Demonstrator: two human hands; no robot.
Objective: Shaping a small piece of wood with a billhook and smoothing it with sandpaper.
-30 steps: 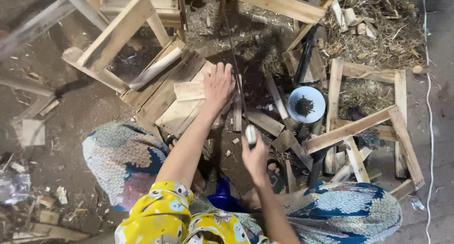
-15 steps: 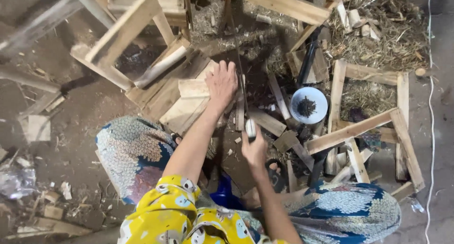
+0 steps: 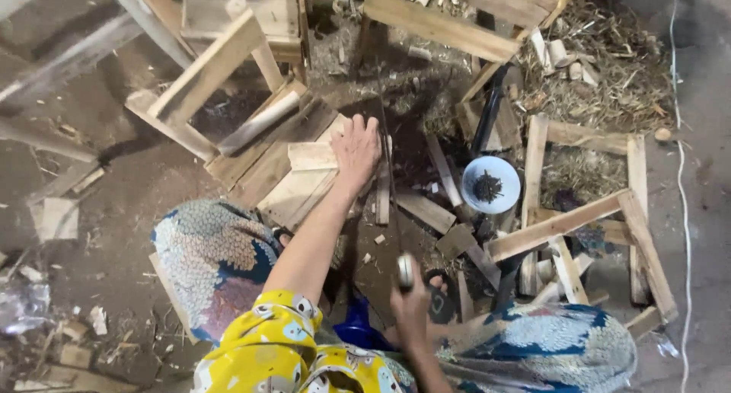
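Observation:
My left hand (image 3: 356, 149) reaches forward and lies flat on a short pale wooden slat (image 3: 312, 157) on top of a stack of boards (image 3: 293, 191). My right hand (image 3: 411, 298) is closer to my body and grips the handle of a tool with a long thin dark blade (image 3: 388, 187). The blade runs forward past the right side of my left hand. A short upright wood piece (image 3: 382, 191) stands just right of my left wrist. My knees, in patterned cloth, sit on either side of my arms.
A light blue bowl of dark nails (image 3: 491, 186) rests to the right among loose slats. A rough wooden frame (image 3: 579, 218) lies at the right, and another frame (image 3: 205, 81) stands at the upper left. Straw and offcuts (image 3: 601, 81) cover the ground at the back right.
My left hand stays on the slat. My right hand with the tool has drawn back slightly toward my body.

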